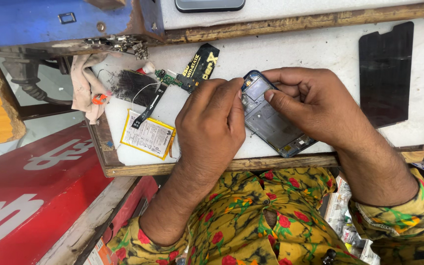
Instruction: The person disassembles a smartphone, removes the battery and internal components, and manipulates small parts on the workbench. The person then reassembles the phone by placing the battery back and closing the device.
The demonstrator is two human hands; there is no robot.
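1. Both hands meet over an opened phone frame (271, 125) lying near the front edge of the white worktop (320, 49), a little right of centre.
2. The left hand (212, 130) has its fingers curled together, its fingertips pinching at the frame's top corner.
3. The right hand (310, 105) grips the frame from two o'clock, thumb pressed on its inner face.
4. At nine o'clock from the frame lies a flat yellow-edged battery (148, 137), apart from it.
5. At eleven o'clock rest a green circuit board (169, 77) and black tweezers (202, 64).
6. A dark glass panel (386, 73) lies at three o'clock, well apart.
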